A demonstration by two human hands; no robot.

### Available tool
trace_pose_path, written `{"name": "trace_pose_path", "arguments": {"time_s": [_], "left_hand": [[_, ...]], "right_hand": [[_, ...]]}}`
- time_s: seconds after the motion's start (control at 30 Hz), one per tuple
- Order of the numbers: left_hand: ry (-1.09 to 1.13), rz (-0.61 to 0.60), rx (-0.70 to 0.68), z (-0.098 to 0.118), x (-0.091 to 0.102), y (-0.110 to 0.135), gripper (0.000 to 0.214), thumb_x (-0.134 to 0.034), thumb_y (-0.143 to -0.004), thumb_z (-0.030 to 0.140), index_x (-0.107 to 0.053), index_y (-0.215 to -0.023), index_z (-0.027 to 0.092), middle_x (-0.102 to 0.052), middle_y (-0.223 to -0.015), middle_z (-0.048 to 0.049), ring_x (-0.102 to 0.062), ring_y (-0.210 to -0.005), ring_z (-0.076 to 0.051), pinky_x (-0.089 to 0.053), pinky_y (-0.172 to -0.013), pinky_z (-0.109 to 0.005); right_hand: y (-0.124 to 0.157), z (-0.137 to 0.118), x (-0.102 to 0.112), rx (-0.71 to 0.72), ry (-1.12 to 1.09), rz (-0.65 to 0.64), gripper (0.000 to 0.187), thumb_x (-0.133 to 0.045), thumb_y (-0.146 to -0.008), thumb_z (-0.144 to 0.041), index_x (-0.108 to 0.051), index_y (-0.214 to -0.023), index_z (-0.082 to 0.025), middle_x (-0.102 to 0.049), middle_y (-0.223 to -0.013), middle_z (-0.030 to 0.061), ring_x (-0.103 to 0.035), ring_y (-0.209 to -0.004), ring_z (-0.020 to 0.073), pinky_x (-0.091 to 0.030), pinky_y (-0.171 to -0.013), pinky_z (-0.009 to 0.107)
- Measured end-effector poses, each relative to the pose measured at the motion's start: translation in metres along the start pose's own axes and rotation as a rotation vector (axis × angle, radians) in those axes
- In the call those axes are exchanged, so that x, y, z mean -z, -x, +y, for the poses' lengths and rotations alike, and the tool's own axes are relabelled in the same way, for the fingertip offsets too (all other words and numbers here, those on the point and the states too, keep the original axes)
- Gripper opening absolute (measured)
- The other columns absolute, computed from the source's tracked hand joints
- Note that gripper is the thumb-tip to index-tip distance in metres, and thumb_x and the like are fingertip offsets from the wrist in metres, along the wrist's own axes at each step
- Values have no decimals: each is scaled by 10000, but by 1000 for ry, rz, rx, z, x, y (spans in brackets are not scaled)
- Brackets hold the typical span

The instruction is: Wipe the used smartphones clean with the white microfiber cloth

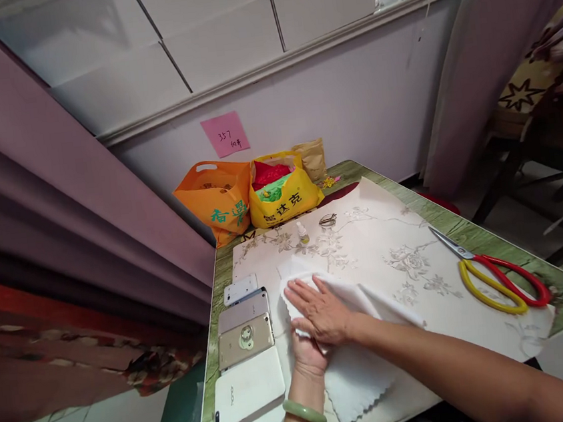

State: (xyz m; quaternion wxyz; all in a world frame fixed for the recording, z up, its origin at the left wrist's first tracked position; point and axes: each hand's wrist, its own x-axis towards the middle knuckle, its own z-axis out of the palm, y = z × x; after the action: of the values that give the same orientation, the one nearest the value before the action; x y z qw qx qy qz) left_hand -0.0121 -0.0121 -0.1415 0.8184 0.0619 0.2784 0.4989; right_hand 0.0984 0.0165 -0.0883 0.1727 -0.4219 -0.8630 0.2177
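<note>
My right hand (319,311) lies flat, fingers stretched out, on a white cloth (363,370) with a zigzag edge. The cloth is spread on a pale flowered table cover (407,258). My left hand (307,355), with a green bangle (304,413) on the wrist, sits just under the right one at the cloth's left edge. Its fingers are hidden. Several phones lie in a row left of my hands: a small white one (240,288), a silver one (244,311), a gold one (245,340) with a ring holder, and a large white one (248,387).
Scissors (494,272) with red and yellow handles lie at the table's right. A small bottle (303,233) and a metal clip (327,219) sit farther back. An orange bag (215,201) and a yellow bag (283,197) stand against the wall under a pink note (225,134).
</note>
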Motion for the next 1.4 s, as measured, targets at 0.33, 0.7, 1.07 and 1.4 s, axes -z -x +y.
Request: {"name": "trace_pose_path", "arguments": {"time_s": [0.33, 0.7, 1.07, 1.4], "left_hand": [[30, 43, 18, -4, -46, 8, 501, -476, -909, 512, -656, -1222, 165, -705, -1173, -145, -605, -1180, -319, -432, -1033, -485], [54, 18, -56, -3, -43, 8, 496, -468, -934, 479, -664, -1208, 114, -693, -1210, -159, -588, -1218, -295, -395, -1093, -441], [-54, -65, 36, -4, -54, 16, 544, -521, -911, 519, -578, -1321, 166, -654, -1295, -121, -581, -1225, -290, -438, -1045, -439], [-146, 105, -40, -11, -54, 18, 363, -702, -817, 341, -643, -1133, 172, -753, -986, -110, -717, -927, -293, -524, -905, -498]], "right_hand": [[17, 39, -5, -116, 168, 95, 613, -223, -1029, -471, -212, -1554, -155, -246, -1596, 91, -199, -1482, 243, -94, -1202, 536], [101, 6, -1, -4, 243, 247, 569, -420, -997, -452, -361, -1500, -192, -470, -1485, 105, -339, -1424, 287, -151, -1182, 555], [96, -2, 54, 38, 348, 626, 312, -538, -962, -333, -615, -1254, -256, -584, -1386, 34, -357, -1414, 303, 31, -1174, 597], [126, -5, 49, 58, 342, 512, 365, -468, -986, -254, -562, -1331, -326, -587, -1378, 8, -409, -1386, 300, 185, -1110, 665]]}}
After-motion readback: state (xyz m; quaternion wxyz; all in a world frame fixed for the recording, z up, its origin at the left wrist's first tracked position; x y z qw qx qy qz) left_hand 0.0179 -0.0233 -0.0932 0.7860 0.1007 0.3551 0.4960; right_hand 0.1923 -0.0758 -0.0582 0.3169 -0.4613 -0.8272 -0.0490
